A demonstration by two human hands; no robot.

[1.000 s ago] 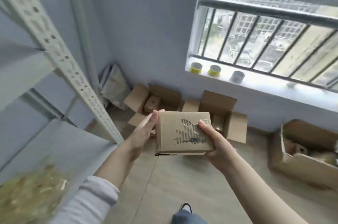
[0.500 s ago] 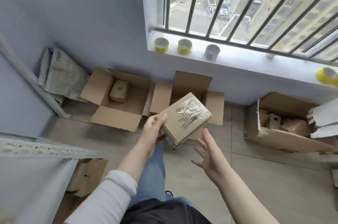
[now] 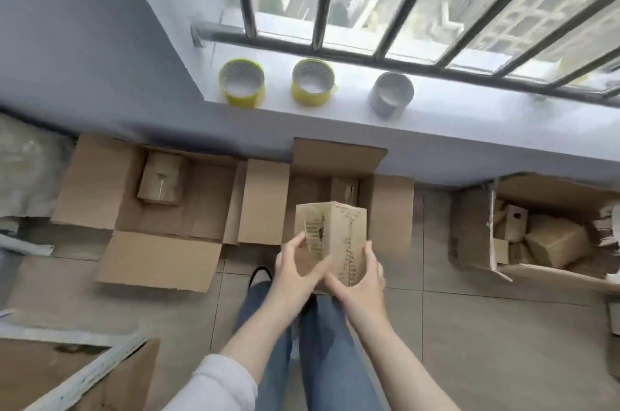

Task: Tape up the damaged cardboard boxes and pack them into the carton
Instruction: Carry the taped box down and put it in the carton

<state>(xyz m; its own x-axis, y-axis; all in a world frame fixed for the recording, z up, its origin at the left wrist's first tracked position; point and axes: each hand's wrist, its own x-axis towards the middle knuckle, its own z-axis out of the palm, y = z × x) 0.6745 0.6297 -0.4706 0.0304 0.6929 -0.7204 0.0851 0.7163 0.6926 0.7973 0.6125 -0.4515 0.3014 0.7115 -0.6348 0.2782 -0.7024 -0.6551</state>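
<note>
I hold a small damaged cardboard box upright in both hands, its torn faces showing ripped corrugation and a hole. My left hand grips its left face and my right hand its right side. It hangs over the near edge of an open carton on the floor under the window sill; another small box stands inside that carton. A second open carton to the left holds one small box. Two yellow tape rolls and a grey roll sit on the sill.
A torn carton at the right holds several small boxes. A white perforated metal shelf rail crosses the bottom left over more cardboard. Crumpled plastic wrap lies at the far left. My legs and a shoe stand on the tiled floor.
The view has swung down and closer to the floor cartons. My right hand, free half a second ago, has come back onto the box, which now stands upright.
</note>
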